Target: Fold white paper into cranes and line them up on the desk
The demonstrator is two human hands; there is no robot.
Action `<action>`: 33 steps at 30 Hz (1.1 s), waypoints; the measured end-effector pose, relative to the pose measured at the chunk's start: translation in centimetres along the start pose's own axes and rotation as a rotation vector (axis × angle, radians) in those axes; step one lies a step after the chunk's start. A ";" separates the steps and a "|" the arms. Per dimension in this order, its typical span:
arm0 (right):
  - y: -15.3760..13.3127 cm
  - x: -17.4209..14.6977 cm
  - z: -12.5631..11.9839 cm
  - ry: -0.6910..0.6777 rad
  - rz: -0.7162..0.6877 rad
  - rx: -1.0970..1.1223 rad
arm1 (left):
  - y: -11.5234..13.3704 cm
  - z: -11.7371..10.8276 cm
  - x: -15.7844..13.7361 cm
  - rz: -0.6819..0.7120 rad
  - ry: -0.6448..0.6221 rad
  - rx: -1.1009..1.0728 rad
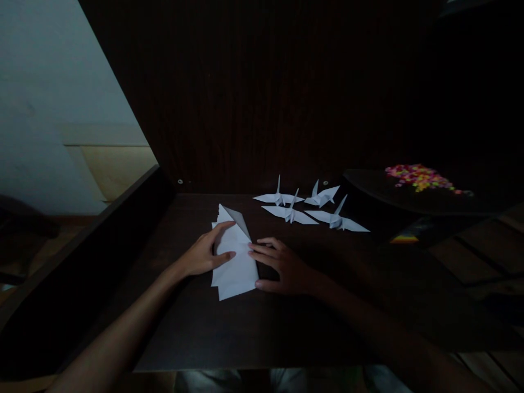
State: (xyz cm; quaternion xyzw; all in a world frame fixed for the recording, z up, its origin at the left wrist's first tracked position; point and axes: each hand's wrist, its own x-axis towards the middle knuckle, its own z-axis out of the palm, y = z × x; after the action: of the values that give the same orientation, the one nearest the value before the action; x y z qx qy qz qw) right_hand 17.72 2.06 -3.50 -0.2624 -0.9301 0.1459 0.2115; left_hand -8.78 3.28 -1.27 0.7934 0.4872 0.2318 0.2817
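A white sheet of paper [237,275], partly folded, lies on the dark tabletop with one upper corner turned over. My left hand [207,252] rests on its left side, thumb and forefinger spread apart on the surface. At the right edge of the paper is my right hand [284,266], fingers stretched out and fingertips touching that edge. Neither hand grips the sheet. Behind and to the right stand several folded white paper cranes, among them a front-right crane [336,220] and a front-left crane [290,214].
A dark upright panel [245,109] closes off the back of the desk [196,338], and a raised side board [102,262] borders its left. On a dark shelf [368,188] at right lies a heap of small colourful pieces [421,177].
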 end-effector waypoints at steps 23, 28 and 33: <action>0.6 0.4 0.5 0.078 0.062 0.042 | -1.4 0.7 0.4 0.116 0.109 -0.038; 0.5 0.6 0.5 0.083 0.113 0.039 | -1.1 0.1 0.0 0.046 0.100 0.140; 0.0 1.0 0.6 0.076 0.152 0.037 | -1.2 0.1 -0.1 0.087 0.062 0.173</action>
State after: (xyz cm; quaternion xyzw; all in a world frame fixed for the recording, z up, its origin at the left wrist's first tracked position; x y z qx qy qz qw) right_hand 16.65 2.56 -3.69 -0.3336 -0.8960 0.1688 0.2396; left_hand -9.51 3.59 -2.12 0.8277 0.4790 0.2251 0.1865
